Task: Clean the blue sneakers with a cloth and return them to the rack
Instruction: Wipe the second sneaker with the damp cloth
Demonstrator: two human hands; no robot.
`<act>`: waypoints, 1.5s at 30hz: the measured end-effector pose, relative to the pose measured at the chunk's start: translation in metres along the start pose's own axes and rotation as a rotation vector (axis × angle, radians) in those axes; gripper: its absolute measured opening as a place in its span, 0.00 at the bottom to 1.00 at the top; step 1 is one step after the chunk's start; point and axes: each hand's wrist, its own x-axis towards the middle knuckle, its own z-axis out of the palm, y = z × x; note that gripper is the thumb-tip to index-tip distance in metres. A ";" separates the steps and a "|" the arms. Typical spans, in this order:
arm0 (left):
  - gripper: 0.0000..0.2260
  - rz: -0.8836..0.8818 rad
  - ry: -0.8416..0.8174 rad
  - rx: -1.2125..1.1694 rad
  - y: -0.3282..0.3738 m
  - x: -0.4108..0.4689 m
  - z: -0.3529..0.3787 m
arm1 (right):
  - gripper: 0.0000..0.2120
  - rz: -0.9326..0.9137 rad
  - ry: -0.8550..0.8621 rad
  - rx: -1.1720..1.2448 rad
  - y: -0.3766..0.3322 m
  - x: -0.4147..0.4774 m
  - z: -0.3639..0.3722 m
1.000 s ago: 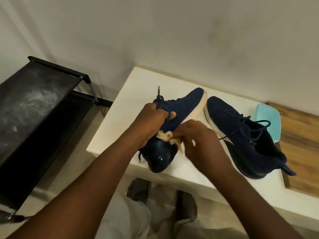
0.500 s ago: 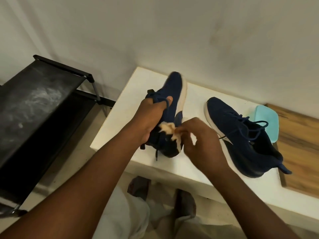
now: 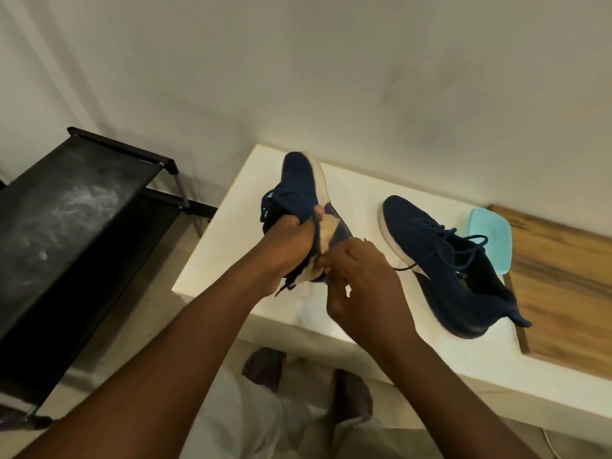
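My left hand (image 3: 287, 245) grips a blue sneaker (image 3: 299, 185) by its collar and holds it tilted up over the white table (image 3: 354, 197), toe pointing away, white sole turned right. My right hand (image 3: 359, 276) pinches a small cream cloth (image 3: 326, 233) against the sneaker's heel side. The second blue sneaker (image 3: 440, 260) lies on the table to the right, laces loose, heel toward me. The black shoe rack (image 3: 76, 207) stands to the left of the table, its top shelf dusty.
A light blue lid-like object (image 3: 490, 236) lies behind the second sneaker, partly on a wooden board (image 3: 563, 279) at the table's right end. A plain wall runs behind. My knees and feet show below the table's front edge.
The held sneaker was lifted off the table and tipped toe-up, turning its sole to the right. My right hand kept the cloth on it and shifted toward the heel.
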 end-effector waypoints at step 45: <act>0.14 0.201 -0.337 -1.061 0.044 -0.088 0.029 | 0.08 0.058 0.539 0.338 -0.017 -0.010 -0.067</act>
